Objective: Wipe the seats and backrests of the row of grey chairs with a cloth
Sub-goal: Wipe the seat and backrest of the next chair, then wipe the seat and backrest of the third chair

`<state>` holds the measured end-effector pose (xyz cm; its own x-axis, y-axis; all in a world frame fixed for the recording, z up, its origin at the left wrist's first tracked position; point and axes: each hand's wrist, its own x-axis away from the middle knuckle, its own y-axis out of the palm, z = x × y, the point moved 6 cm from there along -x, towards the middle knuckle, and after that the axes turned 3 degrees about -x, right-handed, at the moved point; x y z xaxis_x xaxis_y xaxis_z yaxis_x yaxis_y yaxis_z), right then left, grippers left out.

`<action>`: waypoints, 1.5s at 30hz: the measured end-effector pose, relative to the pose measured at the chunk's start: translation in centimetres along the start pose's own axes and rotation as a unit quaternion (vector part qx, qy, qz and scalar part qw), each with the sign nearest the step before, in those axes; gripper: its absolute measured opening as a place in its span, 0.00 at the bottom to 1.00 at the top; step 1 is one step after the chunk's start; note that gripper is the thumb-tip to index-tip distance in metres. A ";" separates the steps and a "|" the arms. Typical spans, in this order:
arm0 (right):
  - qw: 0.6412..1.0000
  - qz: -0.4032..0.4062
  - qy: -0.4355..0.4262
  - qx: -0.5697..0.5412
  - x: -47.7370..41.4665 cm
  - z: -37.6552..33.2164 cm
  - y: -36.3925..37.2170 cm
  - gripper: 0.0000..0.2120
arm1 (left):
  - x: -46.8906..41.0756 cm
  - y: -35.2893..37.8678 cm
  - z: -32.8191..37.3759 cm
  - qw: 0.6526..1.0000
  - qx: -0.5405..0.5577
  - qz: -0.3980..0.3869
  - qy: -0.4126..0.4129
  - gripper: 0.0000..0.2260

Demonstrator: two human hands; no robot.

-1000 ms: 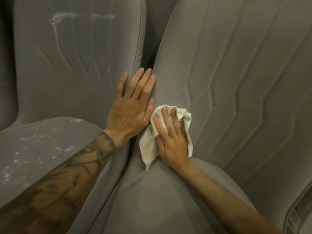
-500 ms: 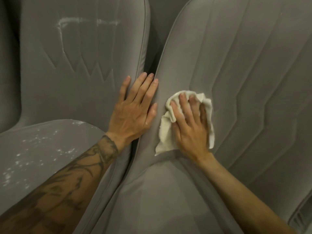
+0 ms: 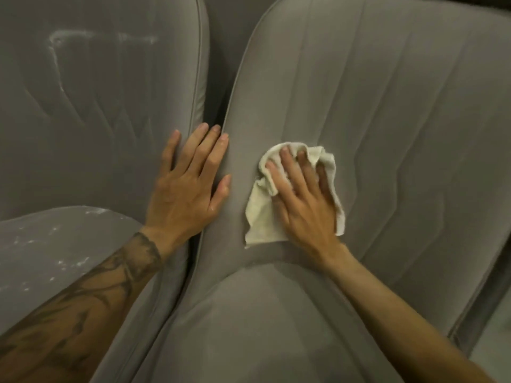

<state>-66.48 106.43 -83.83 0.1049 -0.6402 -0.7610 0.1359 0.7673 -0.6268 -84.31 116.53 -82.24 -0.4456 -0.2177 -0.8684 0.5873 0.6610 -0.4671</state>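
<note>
1. Right hand (image 3: 304,205) is flat, fingers spread, pressing a crumpled off-white cloth (image 3: 262,214) against the lower backrest of the right grey chair (image 3: 387,106), just above the crease where it meets the seat, near the backrest's left edge.
2. Left hand (image 3: 190,183) is open and holding nothing, just braced across the gap where the two backrests nearly meet.
3. Progress guess: early-ish. The left grey chair (image 3: 83,106) has white smears up on its backrest and white specks all over its seat, so that one looks undone.
4. The right chair looks clean where visible, though most of its backrest is probably still left.
5. The cloth looks soft, thin and bunched.
</note>
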 end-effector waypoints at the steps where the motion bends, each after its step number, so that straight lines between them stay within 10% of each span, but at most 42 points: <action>1: 0.999 0.014 -0.005 0.031 -1.1 1.5 -0.9 0.25 | 0.0 0.0 0.1 1.000 0.001 0.000 0.000 0.26; 7: 0.972 0.195 0.108 0.072 -10.0 7.4 -5.5 0.25 | 0.1 0.0 0.2 1.000 -0.010 0.009 0.001 0.26; 15: 0.993 -0.007 0.087 -0.082 4.4 -2.6 2.9 0.29 | -0.1 0.2 0.3 1.000 -0.007 -0.006 -0.003 0.26; 23: 0.971 0.080 0.065 -0.214 -4.4 -4.2 2.2 0.26 | -0.2 -0.1 0.4 0.999 0.026 -0.039 -0.012 0.28; 31: 0.956 -0.020 0.006 -0.294 3.4 -11.0 3.1 0.25 | 5.9 -5.2 0.3 0.976 0.126 -0.176 0.011 0.26; 36: 0.911 -0.119 -0.001 -0.396 6.1 -15.6 1.9 0.22 | 15.1 -11.5 -2.0 0.956 0.151 -0.237 -0.086 0.25; 41: 0.809 -0.141 0.195 -0.537 6.4 -17.4 -0.6 0.21 | 21.5 -17.5 -7.0 0.923 0.132 -0.276 -0.233 0.27; 45: 0.813 -0.083 0.193 -0.543 2.5 -21.0 -2.5 0.22 | 24.9 -20.5 -10.1 0.896 0.098 -0.301 -0.312 0.25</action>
<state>-87.20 103.66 -87.71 -0.1723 -0.8400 -0.5146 -0.8548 0.3871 -0.3457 -114.26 104.84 -92.58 -0.2932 -0.8917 -0.3449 0.5015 0.1637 -0.8495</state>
